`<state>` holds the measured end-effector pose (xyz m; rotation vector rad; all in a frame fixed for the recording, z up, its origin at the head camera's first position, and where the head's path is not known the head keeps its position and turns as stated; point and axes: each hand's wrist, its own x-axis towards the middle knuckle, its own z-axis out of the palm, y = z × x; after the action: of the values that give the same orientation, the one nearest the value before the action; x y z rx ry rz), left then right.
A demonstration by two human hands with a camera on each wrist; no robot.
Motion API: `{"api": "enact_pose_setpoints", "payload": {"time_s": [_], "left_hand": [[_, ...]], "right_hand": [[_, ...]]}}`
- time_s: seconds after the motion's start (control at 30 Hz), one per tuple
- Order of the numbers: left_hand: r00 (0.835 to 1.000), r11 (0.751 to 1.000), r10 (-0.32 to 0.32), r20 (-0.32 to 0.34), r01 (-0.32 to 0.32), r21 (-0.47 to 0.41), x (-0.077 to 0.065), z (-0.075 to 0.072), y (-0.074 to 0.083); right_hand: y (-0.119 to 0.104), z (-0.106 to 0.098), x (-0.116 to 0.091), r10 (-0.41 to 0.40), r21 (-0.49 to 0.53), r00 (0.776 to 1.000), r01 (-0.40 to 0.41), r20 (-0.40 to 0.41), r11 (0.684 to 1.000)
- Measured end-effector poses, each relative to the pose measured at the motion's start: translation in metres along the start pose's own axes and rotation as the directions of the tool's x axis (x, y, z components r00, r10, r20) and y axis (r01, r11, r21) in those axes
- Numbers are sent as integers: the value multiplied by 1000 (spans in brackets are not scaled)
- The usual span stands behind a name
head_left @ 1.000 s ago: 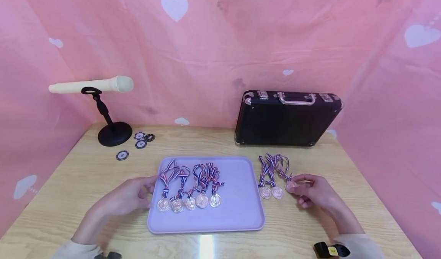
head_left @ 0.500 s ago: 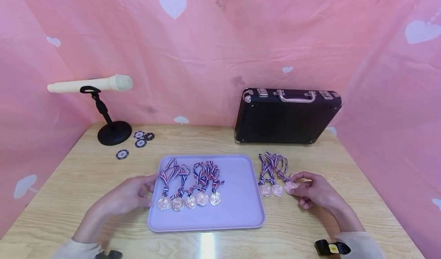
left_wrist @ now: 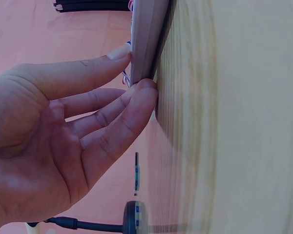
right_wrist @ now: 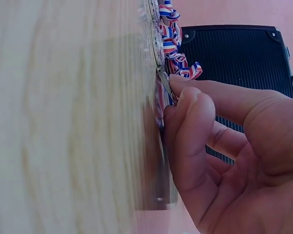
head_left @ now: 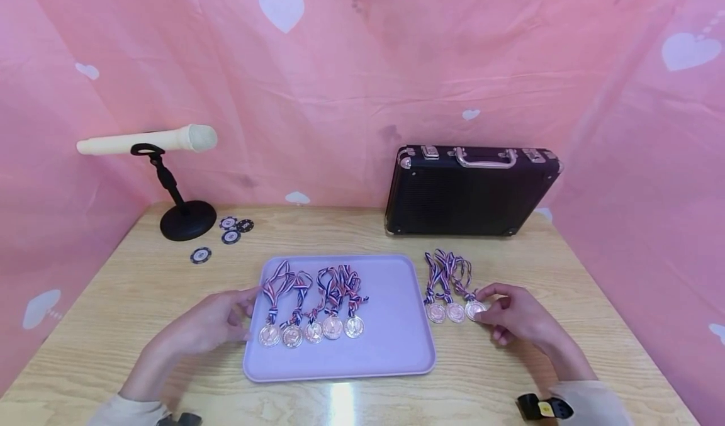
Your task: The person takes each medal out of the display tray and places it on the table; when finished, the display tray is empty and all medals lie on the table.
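Observation:
In the head view my left hand (head_left: 212, 319) holds the left edge of a lilac tray (head_left: 393, 344). Thumb and fingertips meet the tray's rim (left_wrist: 145, 48) in the left wrist view. A row of several medals (head_left: 332, 327) with knotted red, white and blue ribbons lies on the tray. Right of it, on the table, lie three more such medals side by side. My right hand (head_left: 518, 316) pinches the rightmost medal (head_left: 473, 310) by its edge between thumb and finger. The right wrist view shows that medal (right_wrist: 164, 84) tilted edge-on at the fingertips, its ribbon (right_wrist: 185, 70) behind.
A black briefcase (head_left: 470, 199) with silver corners stands at the back right. At the back left, a white microphone (head_left: 150, 140) rests in a black stand (head_left: 189, 219), with several poker chips (head_left: 230, 236) beside it. A pink cloth (head_left: 340, 99) hangs around the wooden table (head_left: 187, 401).
The right hand has shifted the rightmost medal slightly left, closer to the two beside it, and more of its face shows. The left hand stays at the tray edge.

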<state>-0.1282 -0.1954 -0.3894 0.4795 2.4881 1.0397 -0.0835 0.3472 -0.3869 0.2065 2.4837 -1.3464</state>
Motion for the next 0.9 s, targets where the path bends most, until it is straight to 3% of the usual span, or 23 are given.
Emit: {"api": "enact_pose_setpoints", "payload": {"time_s": [0.37,0.57,0.7,0.9], "left_hand": [[1000,999,-27,1,27,-26,-2,3,-1],[999,999,-31,6,31,-22,-2,3,1],[1000,1000,-18,1,18,10,-1,2,2],[999,999,33,2,-33,41,1,1,1]], "right_hand": [[-7,0,-1,-27,-78,999,23,-46,997],[-37,6,-7,-119,-128,987,105,-110,986],[-70,27,-6,-165,-160,980,146,-108,976],[-100,81,2,-158,-108,986,152,-56,982]]}}
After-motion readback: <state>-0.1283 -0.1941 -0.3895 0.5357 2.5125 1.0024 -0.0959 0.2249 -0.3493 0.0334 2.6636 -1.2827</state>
